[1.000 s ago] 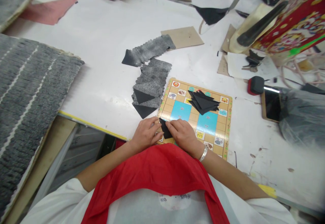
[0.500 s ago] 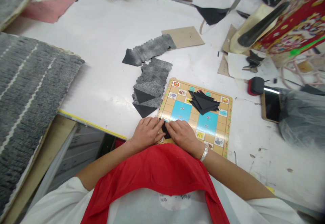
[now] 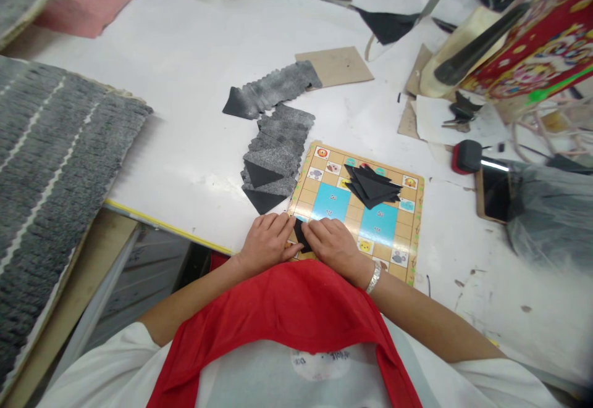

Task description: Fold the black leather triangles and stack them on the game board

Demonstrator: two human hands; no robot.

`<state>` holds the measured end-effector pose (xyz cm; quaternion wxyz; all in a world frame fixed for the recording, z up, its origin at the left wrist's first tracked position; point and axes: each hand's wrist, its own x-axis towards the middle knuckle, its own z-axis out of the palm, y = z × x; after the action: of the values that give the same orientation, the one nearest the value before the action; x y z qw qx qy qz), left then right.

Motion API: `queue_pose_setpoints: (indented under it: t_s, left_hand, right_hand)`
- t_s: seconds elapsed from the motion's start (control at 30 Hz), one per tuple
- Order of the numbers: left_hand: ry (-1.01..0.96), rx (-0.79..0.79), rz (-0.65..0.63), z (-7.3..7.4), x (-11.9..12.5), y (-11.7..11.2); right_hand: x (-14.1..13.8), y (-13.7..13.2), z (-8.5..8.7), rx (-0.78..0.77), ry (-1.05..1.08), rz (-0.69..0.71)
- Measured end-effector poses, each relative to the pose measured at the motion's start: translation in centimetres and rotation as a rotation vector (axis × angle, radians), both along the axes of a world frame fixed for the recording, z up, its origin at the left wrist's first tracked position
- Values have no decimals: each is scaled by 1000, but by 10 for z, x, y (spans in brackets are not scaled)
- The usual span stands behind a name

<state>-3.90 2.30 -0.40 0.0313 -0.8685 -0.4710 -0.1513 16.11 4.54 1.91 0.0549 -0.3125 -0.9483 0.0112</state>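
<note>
My left hand (image 3: pixel 267 242) and my right hand (image 3: pixel 332 244) press together on a small black piece (image 3: pixel 301 236) at the near corner of a colourful game board (image 3: pixel 398 235). Both hands have their fingers curled down on the piece, which is mostly hidden between them. A pile of folded black triangles (image 3: pixel 372 187) lies on the board's far half. Left of the board sits a stack of grey-and-black zigzag-edged pieces (image 3: pixel 274 155).
A grey textured mat (image 3: pixel 50 167) covers the left side. A brown card (image 3: pixel 334 66), black scraps (image 3: pixel 386 25), a phone (image 3: pixel 495 193), a red-black tool (image 3: pixel 467 155), a grey plastic bag (image 3: pixel 551 216) and a red patterned box (image 3: pixel 542 37) lie on the white table (image 3: pixel 185 87).
My two hands have drawn closer together over the black piece, covering more of it. The rest is unchanged.
</note>
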Motion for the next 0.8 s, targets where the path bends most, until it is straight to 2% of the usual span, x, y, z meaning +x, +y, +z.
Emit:
queue_pose_setpoints:
  t_s: [0.17, 0.33, 0.63, 0.8]
  left_hand:
    - [-43, 44, 61, 0, 1, -2]
    - [-107, 85, -88, -4, 11, -3]
    - [-129, 29, -109, -7, 14, -4]
    - [-66, 35, -83, -5, 17, -4]
  right_hand:
    - [-2, 0, 2, 9, -17, 2]
    - [-1, 1, 1, -9, -12, 1]
    - [40, -19, -9, -14, 135, -87]
    - [47, -25, -10, -15, 153, -98]
